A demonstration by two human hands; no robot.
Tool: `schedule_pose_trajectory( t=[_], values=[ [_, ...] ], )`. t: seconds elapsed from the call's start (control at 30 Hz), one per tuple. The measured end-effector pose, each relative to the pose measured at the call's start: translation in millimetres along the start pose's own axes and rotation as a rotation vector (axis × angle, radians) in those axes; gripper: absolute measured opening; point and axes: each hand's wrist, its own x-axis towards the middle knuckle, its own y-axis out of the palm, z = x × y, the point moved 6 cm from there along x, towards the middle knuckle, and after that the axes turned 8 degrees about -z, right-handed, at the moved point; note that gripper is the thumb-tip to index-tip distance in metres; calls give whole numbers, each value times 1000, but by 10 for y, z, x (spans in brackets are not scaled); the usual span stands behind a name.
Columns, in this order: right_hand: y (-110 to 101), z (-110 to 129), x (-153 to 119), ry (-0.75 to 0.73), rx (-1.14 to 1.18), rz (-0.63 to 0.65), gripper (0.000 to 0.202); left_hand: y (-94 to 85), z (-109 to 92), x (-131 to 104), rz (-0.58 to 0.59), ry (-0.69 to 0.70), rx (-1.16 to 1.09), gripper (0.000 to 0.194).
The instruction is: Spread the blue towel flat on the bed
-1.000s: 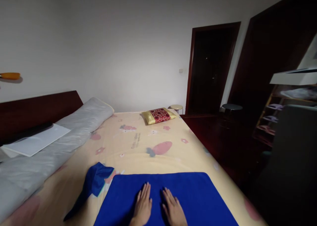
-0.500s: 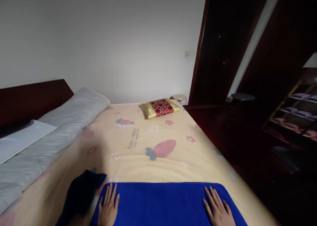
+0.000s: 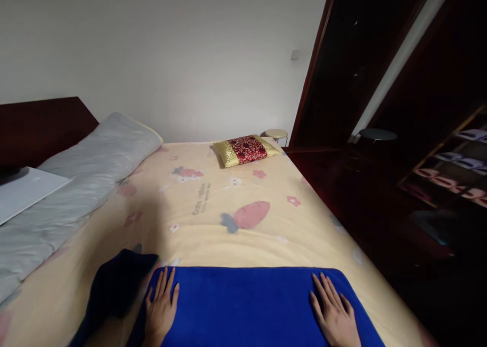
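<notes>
I see both palms flat, fingers spread, gripping nothing: left hand [image 3: 162, 309] at 9 o'clock edge of blue towel [image 3: 247, 306], right hand [image 3: 335, 314] at 3 o'clock; pressing cloth flat on bed [image 3: 228, 225]. Dark cloth [image 3: 114, 286] just beside left hand.

Blue towel [image 3: 247, 306]: a deep blue, soft-piled cloth spread flat on the near end of the bed, its far edge straight and its far corners rounded. The left hand [image 3: 162, 311] rests palm down on its left edge, the right hand [image 3: 335, 314] palm down near its right corner, fingers extended, the two well apart.
</notes>
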Motion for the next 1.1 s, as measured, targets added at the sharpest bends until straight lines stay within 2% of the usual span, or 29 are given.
schedule_pose_trajectory(
  t=[0.27,0.47,0.73,0.87,0.93,0.97,1.03,1.1],
  values=[
    [56,-21,3,-14,-9,-9,69,-13,-25,20,17,13,-13,58],
    [11,3,24,-19,-31,-13,68,-37,-40,9,13,16,30,57],
    [97,-22,30,-25,-60,-3,69,57,-27,25,-39,20,62,53],
    [92,5,88,-12,-86,-25,68,-47,-78,39,-41,11,70,51],
    [41,218,122,16,-86,-19,68,-162,-314,4,-65,37,47,52],
    [15,411,128,21,-70,-2,67,-217,-515,-31,-78,71,15,53],
    [-19,973,104,-31,22,56,64,-266,-1058,-142,-54,182,-111,53],
    [-7,1647,21,-163,165,160,57,-234,-1626,-283,11,275,-261,54]
  ],
)
